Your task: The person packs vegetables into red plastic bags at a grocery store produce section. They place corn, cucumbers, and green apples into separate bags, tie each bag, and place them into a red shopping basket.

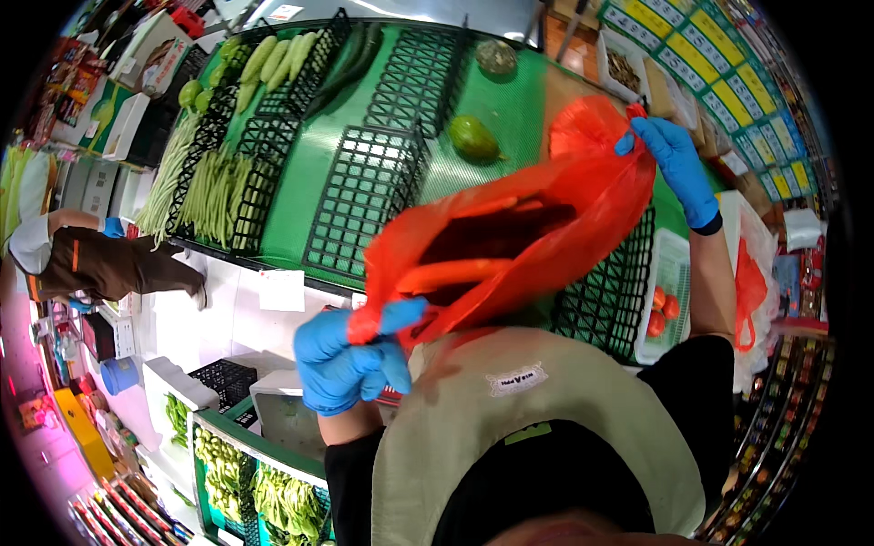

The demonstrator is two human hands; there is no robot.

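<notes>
A red plastic bag (539,252) is stretched between my two hands, its mouth gaping upward. Inside it lie long orange vegetables (454,274), which look like carrots; the rest of the contents is in shadow. My left hand (351,362), in a blue glove, grips one end of the bag near my chest. At the far end, my right hand (672,167), also gloved in blue, pinches a gathered corner of the bag. Beneath the bag is a display counter lined with green matting (287,198), partly hidden by it.
Black plastic crates (362,198) divide the counter. Light green gourds (287,61), long beans (212,198), a green papaya-like fruit (473,138) and a dark squash (496,57) lie there. Tomatoes (657,310) sit in a white basket at right. Another person (89,263) stands at far left.
</notes>
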